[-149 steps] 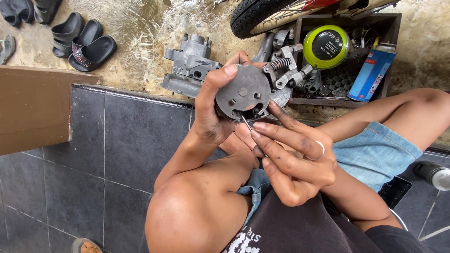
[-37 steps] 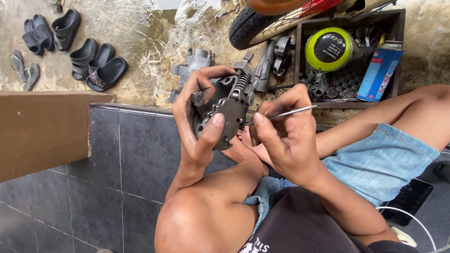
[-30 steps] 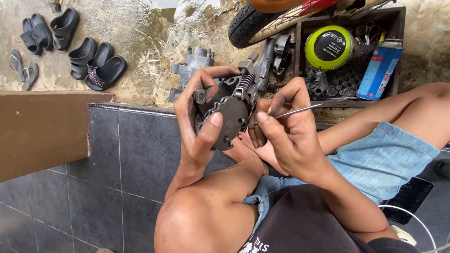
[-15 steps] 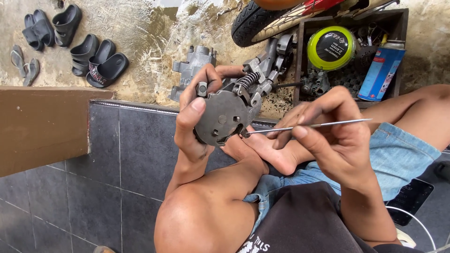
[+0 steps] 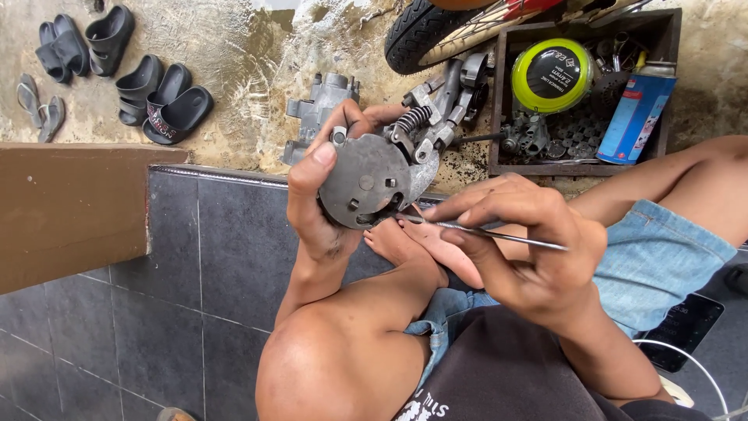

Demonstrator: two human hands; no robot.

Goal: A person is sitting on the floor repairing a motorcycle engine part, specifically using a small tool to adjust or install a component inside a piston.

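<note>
Your left hand (image 5: 323,199): raised, forearm upright, fingers wrapped around the round metal engine part (image 5: 372,181) over your knee | your right hand (image 5: 518,249): pinching a thin metal pick (image 5: 483,231), tip touching the part's lower edge.

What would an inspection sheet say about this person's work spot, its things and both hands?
Surface: dark tiled floor, rough concrete ground beyond.
Job's things: round grey metal part with a spring; thin metal rod, tip at the part's lower edge.
Clutter: wooden box of parts, yellow-green round tin, blue can, grey metal casting.
Grips: left hand holds the part; right hand pinches the rod.
Cables: white cord at lower right.
Surroundings: sandals, tyre, brown board.
</note>
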